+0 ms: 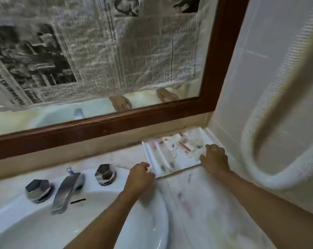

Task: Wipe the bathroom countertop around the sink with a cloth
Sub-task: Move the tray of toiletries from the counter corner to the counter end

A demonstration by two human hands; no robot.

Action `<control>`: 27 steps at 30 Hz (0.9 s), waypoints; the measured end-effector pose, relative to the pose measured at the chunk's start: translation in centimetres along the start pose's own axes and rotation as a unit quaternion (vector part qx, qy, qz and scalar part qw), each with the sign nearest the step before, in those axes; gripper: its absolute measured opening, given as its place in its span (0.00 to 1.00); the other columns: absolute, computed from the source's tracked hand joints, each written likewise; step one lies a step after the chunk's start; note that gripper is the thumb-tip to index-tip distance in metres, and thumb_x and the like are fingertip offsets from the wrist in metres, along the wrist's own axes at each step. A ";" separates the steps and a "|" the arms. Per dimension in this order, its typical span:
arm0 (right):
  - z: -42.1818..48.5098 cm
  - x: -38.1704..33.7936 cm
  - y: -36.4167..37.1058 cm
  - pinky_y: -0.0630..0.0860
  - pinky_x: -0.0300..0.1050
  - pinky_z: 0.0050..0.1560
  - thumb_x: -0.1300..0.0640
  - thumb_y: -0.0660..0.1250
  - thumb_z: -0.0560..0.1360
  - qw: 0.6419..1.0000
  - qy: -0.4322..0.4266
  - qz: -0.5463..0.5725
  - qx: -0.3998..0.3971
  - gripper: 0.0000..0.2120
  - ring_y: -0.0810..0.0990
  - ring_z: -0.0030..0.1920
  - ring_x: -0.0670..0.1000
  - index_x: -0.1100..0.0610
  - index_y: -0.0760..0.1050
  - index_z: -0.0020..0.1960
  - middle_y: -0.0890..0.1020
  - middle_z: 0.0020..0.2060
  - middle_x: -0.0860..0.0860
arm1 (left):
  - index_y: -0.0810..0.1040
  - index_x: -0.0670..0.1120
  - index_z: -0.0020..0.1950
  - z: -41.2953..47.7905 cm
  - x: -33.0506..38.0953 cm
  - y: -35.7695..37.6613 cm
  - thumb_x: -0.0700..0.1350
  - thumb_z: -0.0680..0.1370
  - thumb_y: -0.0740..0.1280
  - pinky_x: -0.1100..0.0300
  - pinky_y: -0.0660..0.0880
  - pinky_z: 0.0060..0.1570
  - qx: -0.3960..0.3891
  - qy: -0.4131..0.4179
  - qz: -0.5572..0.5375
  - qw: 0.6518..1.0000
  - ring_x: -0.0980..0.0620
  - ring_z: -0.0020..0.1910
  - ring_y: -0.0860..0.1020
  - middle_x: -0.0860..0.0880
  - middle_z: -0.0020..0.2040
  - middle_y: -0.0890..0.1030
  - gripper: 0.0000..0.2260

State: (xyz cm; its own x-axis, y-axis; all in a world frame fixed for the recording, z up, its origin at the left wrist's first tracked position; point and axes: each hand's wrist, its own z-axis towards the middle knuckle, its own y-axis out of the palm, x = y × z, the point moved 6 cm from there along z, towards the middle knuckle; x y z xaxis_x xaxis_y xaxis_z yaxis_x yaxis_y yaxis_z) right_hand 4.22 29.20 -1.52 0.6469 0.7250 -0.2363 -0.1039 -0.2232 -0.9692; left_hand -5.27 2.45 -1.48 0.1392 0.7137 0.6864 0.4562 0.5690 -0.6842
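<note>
A white tray (154,159) with several small toiletry packets lies on the marble countertop (197,191) in the back right corner. My left hand (140,174) grips the tray's front left edge. My right hand (214,159) holds its right front corner, fingers curled over the rim. The white sink (44,221) fills the lower left. No cloth is in my hands; a white towel (270,126) hangs at the right.
A chrome faucet (67,190) stands between two chrome knobs (39,189) (105,173) behind the basin. A wood-framed mirror (116,123) partly covered with newspaper rises behind the counter. A tiled wall (241,78) closes the right side.
</note>
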 end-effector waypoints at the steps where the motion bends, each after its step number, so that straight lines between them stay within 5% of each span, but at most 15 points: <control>1: 0.7 0.2 0.3 0.64 0.52 0.65 0.51 0.58 0.79 1.000 0.012 -0.003 0.007 0.24 0.64 0.68 0.61 0.59 0.63 0.72 0.65 0.71 0.58 | 0.74 0.42 0.67 0.8 0.0 0.5 0.42 0.74 0.66 0.60 0.71 0.54 0.007 0.001 0.006 1.000 0.45 0.59 0.77 0.44 0.62 0.78 0.20; 6: 3.4 1.6 1.7 0.64 0.55 0.65 0.53 0.58 0.79 0.997 0.071 0.016 0.035 0.23 0.66 0.66 0.62 0.60 0.62 0.71 0.67 0.69 0.61 | 0.76 0.41 0.50 3.1 -0.2 1.8 0.43 0.72 0.68 0.59 0.70 0.36 0.033 -0.012 0.018 0.999 0.47 0.44 0.78 0.44 0.48 0.80 0.09; 12: 4.3 2.5 2.5 0.63 0.57 0.64 0.46 0.56 0.80 0.995 0.098 0.005 0.020 0.24 0.65 0.65 0.62 0.58 0.61 0.71 0.66 0.66 0.61 | 0.74 0.47 0.45 4.6 -1.0 2.2 0.40 0.71 0.68 0.55 0.77 0.47 0.013 -0.067 0.050 0.996 0.45 0.47 0.78 0.47 0.44 0.80 0.05; 15: 4.5 3.2 2.8 0.60 0.56 0.66 0.44 0.57 0.80 0.989 0.138 0.058 0.008 0.25 0.61 0.67 0.61 0.58 0.61 0.71 0.63 0.66 0.61 | 0.77 0.44 0.42 4.8 -1.7 1.9 0.38 0.68 0.67 0.58 0.75 0.39 -0.005 -0.093 0.054 0.994 0.47 0.42 0.78 0.49 0.38 0.79 0.04; 19: 3.9 3.9 3.0 0.58 0.54 0.68 0.43 0.56 0.80 0.979 0.178 0.096 0.001 0.26 0.60 0.67 0.61 0.60 0.64 0.69 0.62 0.67 0.60 | 0.80 0.47 0.43 4.3 -1.9 1.7 0.36 0.68 0.66 0.60 0.75 0.37 0.006 -0.107 -0.036 0.994 0.50 0.40 0.78 0.50 0.39 0.81 0.08; 23: 2.6 3.9 2.8 0.57 0.54 0.69 0.44 0.55 0.80 0.972 0.193 0.132 -0.002 0.26 0.60 0.68 0.61 0.60 0.63 0.70 0.62 0.67 0.61 | 0.77 0.50 0.42 2.9 -2.6 1.3 0.35 0.68 0.66 0.51 0.79 0.50 0.040 -0.136 -0.126 0.982 0.47 0.46 0.80 0.47 0.43 0.82 0.10; 27: 0.4 2.8 1.7 0.59 0.55 0.67 0.47 0.55 0.81 0.962 0.198 0.186 0.012 0.24 0.60 0.68 0.61 0.60 0.63 0.71 0.63 0.68 0.62 | 0.79 0.49 0.50 0.6 -3.5 -0.3 0.37 0.68 0.64 0.49 0.78 0.53 0.071 -0.147 -0.147 0.975 0.46 0.49 0.79 0.48 0.46 0.82 0.13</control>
State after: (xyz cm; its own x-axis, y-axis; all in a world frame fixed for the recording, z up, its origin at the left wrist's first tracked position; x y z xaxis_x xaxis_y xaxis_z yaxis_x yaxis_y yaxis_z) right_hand 5.56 31.08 -3.82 0.7984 0.2913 -0.5270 -0.3987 -0.4001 -0.8252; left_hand -6.44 0.00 -3.84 -0.2477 0.5852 0.7721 0.3090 0.8031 -0.5095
